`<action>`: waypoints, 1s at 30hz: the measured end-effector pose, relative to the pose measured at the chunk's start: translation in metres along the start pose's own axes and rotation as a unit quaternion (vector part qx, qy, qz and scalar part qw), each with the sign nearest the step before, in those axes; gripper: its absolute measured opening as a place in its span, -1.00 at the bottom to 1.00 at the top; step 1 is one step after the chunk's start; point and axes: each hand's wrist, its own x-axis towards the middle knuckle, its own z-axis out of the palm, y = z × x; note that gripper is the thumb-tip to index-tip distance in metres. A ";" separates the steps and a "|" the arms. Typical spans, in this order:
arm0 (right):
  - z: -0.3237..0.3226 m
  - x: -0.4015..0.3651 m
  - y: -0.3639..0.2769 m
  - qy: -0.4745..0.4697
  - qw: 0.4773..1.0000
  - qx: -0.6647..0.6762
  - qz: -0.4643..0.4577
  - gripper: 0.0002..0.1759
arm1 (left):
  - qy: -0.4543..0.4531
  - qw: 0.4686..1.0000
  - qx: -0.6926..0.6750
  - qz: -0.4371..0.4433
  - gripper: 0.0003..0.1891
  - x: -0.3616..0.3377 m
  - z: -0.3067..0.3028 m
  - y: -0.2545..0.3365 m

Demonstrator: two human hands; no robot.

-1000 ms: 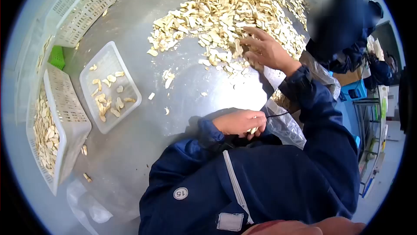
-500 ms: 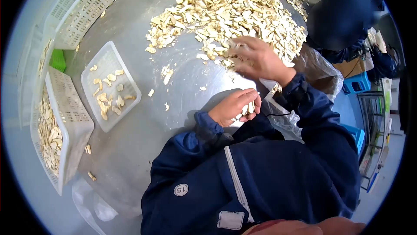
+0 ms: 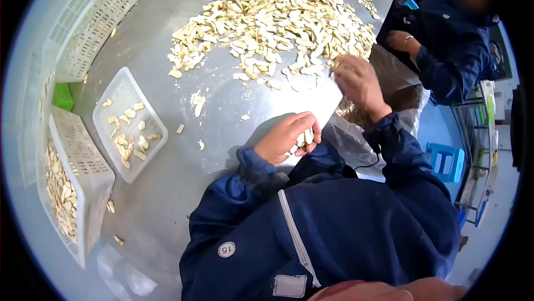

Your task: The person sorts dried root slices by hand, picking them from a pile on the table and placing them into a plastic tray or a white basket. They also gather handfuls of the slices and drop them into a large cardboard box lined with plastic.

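Note:
My left hand [image 3: 286, 137] is curled closed around several pale dried slices [image 3: 303, 140], low over the table near my body. To its right, above the table edge, my right hand [image 3: 360, 83] has its fingers bent together and slightly smeared by motion. Its fingertips are at the near right border of a large heap of pale slices [image 3: 272, 17]; whatever they hold is hidden. A few loose slices [image 3: 272, 85] lie between the heap and my hands.
A shallow white tray [image 3: 158, 148] with several slices lies left. Beside it stand a white basket [image 3: 92, 162] full of slices, a green container [image 3: 63, 96] and another basket [image 3: 105, 28]. A plastic-lined bag [image 3: 403, 101] hangs past the right edge. A co-worker [image 3: 453, 62] sits beyond.
My right hand has moved right, from the heap's front to the table edge, and its fingers have drawn together. My left hand keeps its slices. The whole view has shifted slightly.

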 end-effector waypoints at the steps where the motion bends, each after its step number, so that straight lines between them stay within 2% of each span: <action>1: -0.005 0.001 0.013 -0.004 0.998 -0.034 0.051 -0.75 | -0.005 1.000 0.001 0.000 -0.62 0.000 0.000 0.001; 3: -0.008 0.008 0.024 0.066 0.987 -0.137 0.050 -0.76 | 0.011 1.000 0.002 0.002 -0.62 0.000 0.001 0.000; 6: -0.006 0.027 0.018 0.012 0.995 -0.004 0.096 -0.76 | 0.025 1.000 0.000 0.000 -0.63 0.000 0.004 0.001; 7: 0.000 0.032 0.013 0.011 0.997 0.016 0.073 -0.74 | 0.030 1.000 -0.001 0.000 -0.63 0.000 0.005 0.002; 9: 0.008 0.048 -0.002 -0.015 0.999 0.011 0.034 -0.72 | 0.038 0.999 -0.010 0.003 -0.64 -0.001 0.008 0.002; 14: 0.016 0.054 -0.003 -0.026 0.999 0.022 0.041 -0.81 | 0.036 0.999 -0.004 0.002 -0.64 -0.002 0.006 0.001; 17: 0.011 0.055 0.001 -0.002 1.000 0.010 0.018 -0.82 | 0.032 0.999 -0.001 0.007 -0.63 -0.002 0.005 0.001; 19: 0.008 0.061 -0.003 -0.002 0.995 0.059 0.075 -0.81 | 0.027 1.000 0.010 0.011 -0.63 -0.001 0.005 0.002; 21: 0.004 0.081 -0.020 -0.076 0.976 0.119 0.167 -0.77 | 0.003 0.999 0.013 0.032 -0.64 -0.003 0.005 0.004; 22: 0.007 0.092 -0.026 -0.108 0.978 0.127 0.128 -0.75 | 0.018 1.000 0.013 0.018 -0.65 -0.001 0.005 0.002; 23: 0.008 0.106 -0.039 -0.170 0.968 0.135 0.124 -0.73 | 0.038 0.999 0.013 0.007 -0.65 0.001 0.005 0.000; 25: 0.010 0.140 -0.081 -0.306 0.930 0.184 0.091 -0.71 | 0.008 0.999 0.019 0.045 -0.67 0.006 -0.001 -0.008; 27: 0.021 0.160 -0.130 -0.283 0.885 0.365 0.068 -0.66 | 0.032 0.999 -0.006 0.018 -0.67 0.005 0.000 -0.008; 29: 0.031 0.175 -0.167 -0.247 0.770 0.587 0.035 -0.49 | 0.047 0.998 -0.042 0.018 -0.69 0.006 -0.001 -0.013; 30: 0.030 0.181 -0.183 -0.212 0.764 0.610 0.011 -0.48 | 0.027 0.998 -0.052 0.031 -0.71 0.003 -0.003 -0.015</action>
